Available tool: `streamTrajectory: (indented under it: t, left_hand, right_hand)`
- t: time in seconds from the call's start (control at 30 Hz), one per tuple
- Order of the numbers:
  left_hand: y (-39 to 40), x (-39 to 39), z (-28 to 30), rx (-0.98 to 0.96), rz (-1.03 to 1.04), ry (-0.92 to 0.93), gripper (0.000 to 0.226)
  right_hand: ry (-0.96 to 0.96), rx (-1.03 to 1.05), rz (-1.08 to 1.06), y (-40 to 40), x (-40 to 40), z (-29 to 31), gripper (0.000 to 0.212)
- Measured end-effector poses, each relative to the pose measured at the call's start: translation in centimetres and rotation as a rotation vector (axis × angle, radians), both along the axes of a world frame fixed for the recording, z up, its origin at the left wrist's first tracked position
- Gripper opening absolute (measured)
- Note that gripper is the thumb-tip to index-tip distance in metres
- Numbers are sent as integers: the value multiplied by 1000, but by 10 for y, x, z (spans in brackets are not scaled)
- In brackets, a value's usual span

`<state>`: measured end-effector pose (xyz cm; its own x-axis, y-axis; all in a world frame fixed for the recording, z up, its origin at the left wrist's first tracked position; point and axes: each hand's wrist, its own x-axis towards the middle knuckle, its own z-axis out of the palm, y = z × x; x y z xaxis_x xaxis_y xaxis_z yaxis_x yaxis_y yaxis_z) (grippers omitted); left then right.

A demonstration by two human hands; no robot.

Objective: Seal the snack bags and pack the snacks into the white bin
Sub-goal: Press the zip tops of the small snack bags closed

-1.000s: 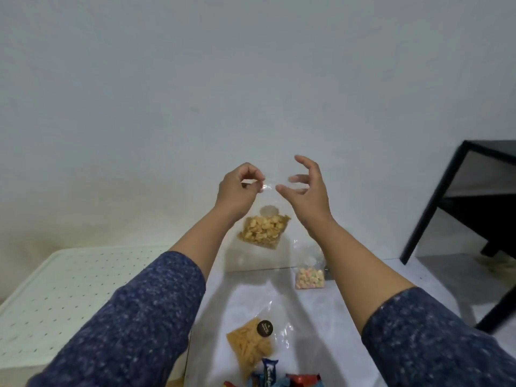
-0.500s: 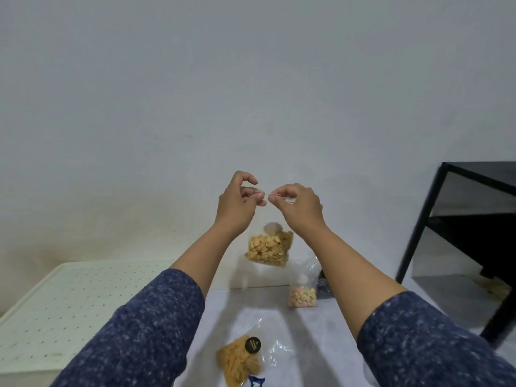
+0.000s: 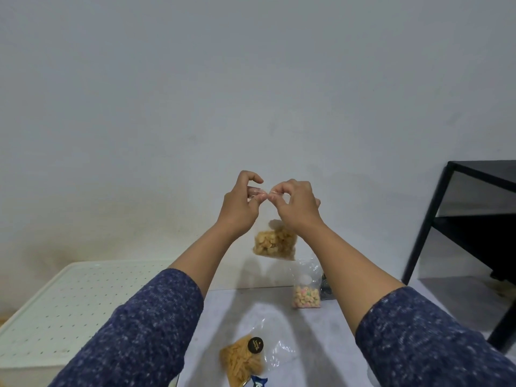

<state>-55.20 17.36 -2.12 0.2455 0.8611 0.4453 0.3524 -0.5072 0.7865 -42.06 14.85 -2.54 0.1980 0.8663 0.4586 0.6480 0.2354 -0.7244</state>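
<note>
While raised above the table (image 3: 279, 325), clear zip bag (image 3: 275, 243) of golden round crackers, bulging low, top strip pinched between left hand (image 3: 240, 209) and right hand (image 3: 296, 206), fingers curled.

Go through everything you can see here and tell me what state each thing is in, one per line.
Left hand: raised, pinching the held bag's top edge.
Right hand: raised, pinching the same top edge.
Held bag: hanging in the air, golden snacks at its bottom.
Pastel snack bag: standing on the table, top loose.
Strip snack bag: lying flat on the table.
White bin: lid on.
</note>
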Motion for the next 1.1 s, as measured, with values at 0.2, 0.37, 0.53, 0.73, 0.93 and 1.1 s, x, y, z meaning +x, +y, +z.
streamTrajectory:
  t: [0.2,0.37,0.53,0.73,0.93,1.1]
  left_hand:
    - [1,-1,3,-26,51,-132,20]
    - [0,-3,4,45,40,2,7]
    - [0,-8,6,69,123,1,11]
    - [-6,-13,4,42,67,-26,6]
    - [-8,-20,7,26,102,-53,8]
    - [-11,-19,9,51,191,162,12]
  right_hand:
    - [46,41,-11,-2,0,2,13]
    - [25,37,-9,-4,0,7,12]
    - [125,62,34,-5,-3,2,9]
    - [141,64,52,-10,-7,3,16]
    - [202,74,42,-14,-6,3,22]
    - [175,64,46,-18,-8,4,20]
